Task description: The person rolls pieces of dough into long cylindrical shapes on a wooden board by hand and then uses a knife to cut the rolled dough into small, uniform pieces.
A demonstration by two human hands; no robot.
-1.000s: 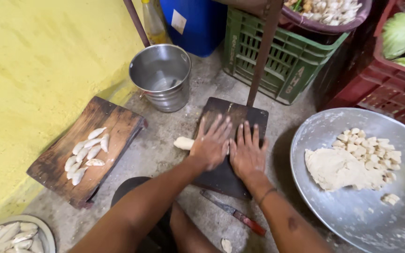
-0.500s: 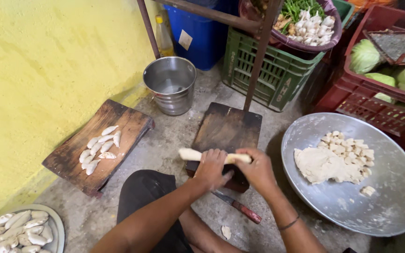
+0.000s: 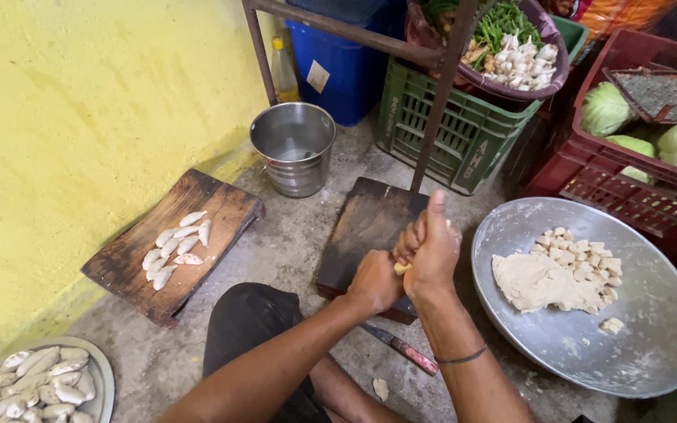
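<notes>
Grasp the dough roll with both hands over the dark cutting board, clear of its surface. Right hand clenched around the upper length, thumb raised; left hand closed just below, pinching the lower end. Only a small pale patch of dough visible between the two hands. Probably best to keep the squeeze even along the length, to feed a short portion out at a time, and to pinch off with the fingertips rather than tear. Keep the work over the board or beside the metal tray, where the dough mass and cut pieces lie. Leave the knife on the floor, well apart from the hands. Long axis apparently steep, near upright, lower end pointing down toward the left hand; exact tilt hidden inside the fist.
</notes>
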